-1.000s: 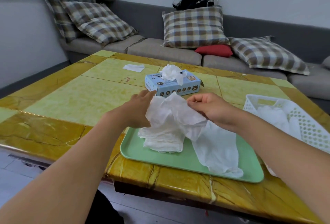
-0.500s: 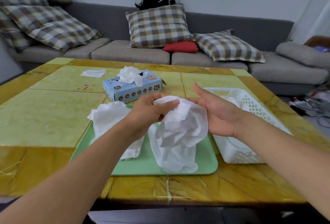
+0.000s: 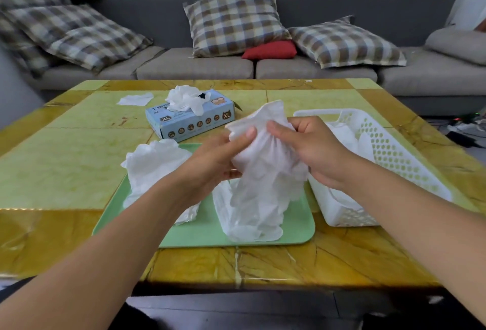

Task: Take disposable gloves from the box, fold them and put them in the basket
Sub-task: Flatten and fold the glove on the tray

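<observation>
Three containers sit on the yellow surface (image 3: 65,161): a blue glove box (image 3: 189,121) with white gloves bunched out of its top, a green tray (image 3: 205,235) carrying a crumpled glove pile (image 3: 155,164), and a white basket (image 3: 389,150) at the right already holding gloves. Both grips pinch one white glove (image 3: 263,171) above the tray, left hand (image 3: 218,161) and right hand (image 3: 315,148) at its cuff end, its lower end drooping onto the tray. Forearms hide part of the pile and the basket's contents. A loose white scrap (image 3: 135,99) lies behind the box; a grey sofa (image 3: 315,69) with checked cushions stands beyond.
</observation>
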A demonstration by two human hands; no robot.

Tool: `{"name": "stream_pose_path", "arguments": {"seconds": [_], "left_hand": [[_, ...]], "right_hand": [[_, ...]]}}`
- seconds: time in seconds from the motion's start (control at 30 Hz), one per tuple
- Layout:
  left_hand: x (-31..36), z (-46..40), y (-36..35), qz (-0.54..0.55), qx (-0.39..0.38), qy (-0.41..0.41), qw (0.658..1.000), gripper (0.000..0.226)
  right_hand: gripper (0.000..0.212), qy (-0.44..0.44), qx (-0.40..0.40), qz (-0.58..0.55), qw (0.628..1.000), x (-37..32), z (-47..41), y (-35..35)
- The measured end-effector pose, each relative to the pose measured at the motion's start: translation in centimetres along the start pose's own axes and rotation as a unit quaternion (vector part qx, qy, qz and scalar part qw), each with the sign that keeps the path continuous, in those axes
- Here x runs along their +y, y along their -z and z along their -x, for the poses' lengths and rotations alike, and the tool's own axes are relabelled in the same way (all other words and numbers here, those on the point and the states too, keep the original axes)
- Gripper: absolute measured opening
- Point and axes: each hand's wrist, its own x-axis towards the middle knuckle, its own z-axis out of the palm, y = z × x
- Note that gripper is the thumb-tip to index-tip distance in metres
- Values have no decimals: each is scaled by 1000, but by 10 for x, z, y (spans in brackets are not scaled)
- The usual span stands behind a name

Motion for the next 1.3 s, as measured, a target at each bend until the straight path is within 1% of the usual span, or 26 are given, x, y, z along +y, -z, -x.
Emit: {"name": "stream_pose_path", "arguments": {"seconds": [0.03,0.1,0.2,0.27,0.33,0.43,0.5,0.57,0.63,0.73,0.77,0.8,0.83,0.87,0.9,0.93,0.97,1.0,1.03,1.07,1.13,1.2,1.23,1.3], "left_hand": [[-1,0,-1,-16,-10,-17,1000,51],[-1,0,-2,-2,6,-31,1000,41],[2,1,-2,54,51,-15,997,28],[5,1,1,47,70,-8,996,22],[7,2,4,43,65,-3,997,23],[11,6,6,72,49,2,996,26],[13,8,8,80,37,15,996,26],[13,7,12,58,22,28,998,28],[11,5,17,12,30,49,998,28],[9,0,21,-117,62,102,986,25],[11,-3,22,-155,72,96,981,26],[14,-6,23,-174,84,66,979,26],[18,-9,24,-168,98,12,981,26],[24,-12,25,-156,111,-69,979,26],[31,-13,28,-164,123,-166,965,26],[38,-13,31,-192,130,-259,938,24],[42,-13,34,-221,127,-328,910,22],[41,-12,40,-241,124,-359,893,21],[36,-10,45,-258,119,-349,893,19],[26,-10,53,-277,112,-315,901,17],[0,-10,65,-343,71,-205,914,13],[-21,-11,72,-429,10,-106,897,9],[-27,-11,73,-460,-16,-76,884,9],[-34,-10,70,-496,-49,-51,865,13]], "right_hand": [[29,-35,-6,-43,998,-1,1,0],[28,-92,-23,-100,990,-3,2,2],[22,-127,-43,-139,981,-4,2,6],[19,-142,-60,-154,976,-5,3,8],[22,-154,-76,-164,971,-6,3,7],[30,-170,-80,-173,967,-5,4,5],[32,-179,-83,-173,965,-4,4,6],[29,-187,-89,-168,964,-3,3,6],[25,-197,-96,-164,962,0,0,7],[26,-206,-79,-110,969,3,-7,2],[28,-190,-62,-96,975,2,-10,-1],[29,-159,-38,-93,982,-1,-14,-4],[29,-107,-17,-95,990,-5,-18,-7],[27,-37,-2,-98,995,-12,-21,-9],[25,41,8,-92,995,-21,-22,-11],[22,120,15,-74,990,-31,-22,-12],[19,189,16,-44,981,-38,-19,-12],[17,235,11,1,972,-40,-18,-11],[17,248,1,54,967,-36,-17,-10],[17,231,-16,112,966,-28,-17,-8],[12,152,-70,226,960,-4,-17,-9],[5,112,-114,321,934,19,-15,-10],[5,104,-129,361,918,26,-13,-10],[8,86,-170,432,881,31,-7,-12]]}}
